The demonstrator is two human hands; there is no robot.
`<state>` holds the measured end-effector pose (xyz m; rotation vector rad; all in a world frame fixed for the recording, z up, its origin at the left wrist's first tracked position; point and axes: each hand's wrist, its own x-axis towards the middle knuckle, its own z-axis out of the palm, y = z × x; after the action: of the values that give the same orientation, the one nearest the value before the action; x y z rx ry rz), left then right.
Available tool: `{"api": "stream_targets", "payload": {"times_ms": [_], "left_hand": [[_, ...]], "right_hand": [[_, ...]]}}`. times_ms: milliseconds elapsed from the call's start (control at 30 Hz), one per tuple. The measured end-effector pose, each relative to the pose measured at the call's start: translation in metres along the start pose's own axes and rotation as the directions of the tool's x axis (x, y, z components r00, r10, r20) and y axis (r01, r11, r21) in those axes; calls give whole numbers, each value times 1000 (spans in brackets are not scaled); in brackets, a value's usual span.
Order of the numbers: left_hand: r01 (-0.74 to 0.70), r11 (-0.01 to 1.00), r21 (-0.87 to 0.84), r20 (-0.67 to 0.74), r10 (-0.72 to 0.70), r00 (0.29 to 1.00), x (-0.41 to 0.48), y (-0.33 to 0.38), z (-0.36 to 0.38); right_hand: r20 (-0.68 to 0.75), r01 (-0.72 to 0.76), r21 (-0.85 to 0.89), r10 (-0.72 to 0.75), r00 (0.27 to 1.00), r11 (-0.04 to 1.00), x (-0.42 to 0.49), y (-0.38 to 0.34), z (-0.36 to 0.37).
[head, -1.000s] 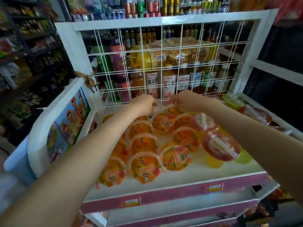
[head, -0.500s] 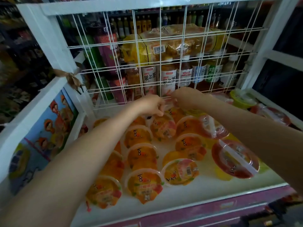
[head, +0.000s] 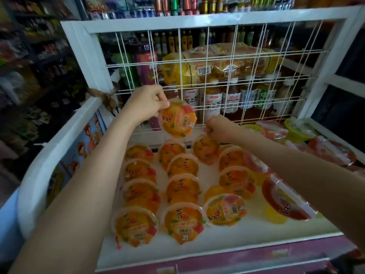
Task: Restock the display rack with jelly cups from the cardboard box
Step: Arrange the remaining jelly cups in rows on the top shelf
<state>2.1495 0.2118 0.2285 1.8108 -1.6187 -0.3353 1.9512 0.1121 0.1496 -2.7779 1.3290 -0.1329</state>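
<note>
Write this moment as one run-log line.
left hand: holds round orange plastic jelly cup above white shelf | right hand: curled at back-row orange cup

The raised jelly cup [head: 177, 118] and the jelly cups [head: 183, 222] lying below it are clear, smooth plastic sealed with glossy printed film lids, and the shelf [head: 246, 236] under them is matt white with a smooth purple front strip [head: 237, 260]. The wire grid [head: 233, 62] is thin metal rod coated white, set in a smooth white-painted frame [head: 197, 19]. Behind it a pack of bottles [head: 217, 66] sits in crinkled, shiny shrink film, and a bow [head: 107, 98] looks like creased brown paper.
</note>
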Motion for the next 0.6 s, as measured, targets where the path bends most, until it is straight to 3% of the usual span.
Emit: {"api": "stream_targets", "payload": {"times_ms": [133, 400, 500, 600], "left_hand": [[29, 999, 16, -93, -27, 995, -9, -2, 4], [41, 991, 126, -108, -27, 994, -21, -6, 16], [33, 988, 151, -144, -11, 989, -26, -4, 18], [48, 984, 169, -193, -15, 981, -33, -5, 13]], "right_hand": [[-8, 32, 47, -31, 999, 998, 2, -9, -1], [34, 39, 32, -40, 999, 999, -7, -19, 0], [-9, 149, 54, -149, 989, 987, -24, -29, -4], [212, 210, 87, -225, 951, 974, -41, -44, -2]]}}
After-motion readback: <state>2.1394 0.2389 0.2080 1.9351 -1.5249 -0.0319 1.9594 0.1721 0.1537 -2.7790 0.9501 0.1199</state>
